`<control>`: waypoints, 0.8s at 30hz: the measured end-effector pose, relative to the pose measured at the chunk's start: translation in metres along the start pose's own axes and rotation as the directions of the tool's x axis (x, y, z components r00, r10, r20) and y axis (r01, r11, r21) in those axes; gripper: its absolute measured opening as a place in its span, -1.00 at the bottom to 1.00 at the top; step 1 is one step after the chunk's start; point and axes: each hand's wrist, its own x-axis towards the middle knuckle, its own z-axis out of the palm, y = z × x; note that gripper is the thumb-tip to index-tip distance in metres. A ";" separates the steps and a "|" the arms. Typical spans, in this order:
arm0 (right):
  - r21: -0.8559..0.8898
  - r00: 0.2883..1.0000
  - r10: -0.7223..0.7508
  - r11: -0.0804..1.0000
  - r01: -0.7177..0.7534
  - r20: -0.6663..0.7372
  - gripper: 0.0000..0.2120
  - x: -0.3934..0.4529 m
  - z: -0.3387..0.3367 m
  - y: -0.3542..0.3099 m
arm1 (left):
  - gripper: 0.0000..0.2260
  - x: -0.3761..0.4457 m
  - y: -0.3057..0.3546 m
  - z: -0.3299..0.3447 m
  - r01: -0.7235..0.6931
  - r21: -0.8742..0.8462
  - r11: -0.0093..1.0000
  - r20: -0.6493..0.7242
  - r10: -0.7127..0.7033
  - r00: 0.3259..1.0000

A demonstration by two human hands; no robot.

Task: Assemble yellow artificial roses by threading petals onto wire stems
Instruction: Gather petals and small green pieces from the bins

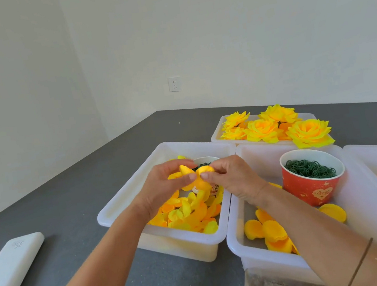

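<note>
- A white power bank (pixel 11 272) lies on the grey bench (pixel 90 182), near left.
- Loose petals (pixel 269 231) lie in the near right bin (pixel 234 229), beside a red cup (pixel 310 181) of green rings.
- Left hand (pixel 162 186) and right hand (pixel 234 175) meet over the left bin (pixel 118 202), each pinching a yellow petal (pixel 197 175).
- Finished roses (pixel 278 127) fill the far bin (pixel 218 133).

Bare forearms, no sleeves; a thin dark cord bracelet (pixel 361 261), perhaps braided, on the right wrist.
</note>
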 end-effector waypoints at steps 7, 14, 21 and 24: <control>-0.039 0.991 0.012 0.999 -0.017 -0.134 -0.86 0.000 -0.014 -0.001 | -0.82 0.016 0.010 0.024 -0.067 0.169 0.983 -0.076 0.081 0.994; 0.049 0.953 0.107 0.994 -0.097 -0.285 -0.77 -0.001 -0.012 0.008 | -0.82 0.022 0.011 0.046 -0.081 0.071 0.994 -0.128 0.089 0.988; 0.529 0.964 0.223 0.841 -0.116 -0.144 -0.91 -0.003 -0.021 0.011 | -0.92 0.018 0.012 0.040 0.014 -0.362 0.932 -0.011 -0.020 1.000; 0.315 0.982 0.142 0.944 -0.096 -0.128 -0.91 -0.004 -0.022 0.011 | -0.94 0.017 0.013 0.040 0.054 -0.341 0.939 0.032 -0.046 0.998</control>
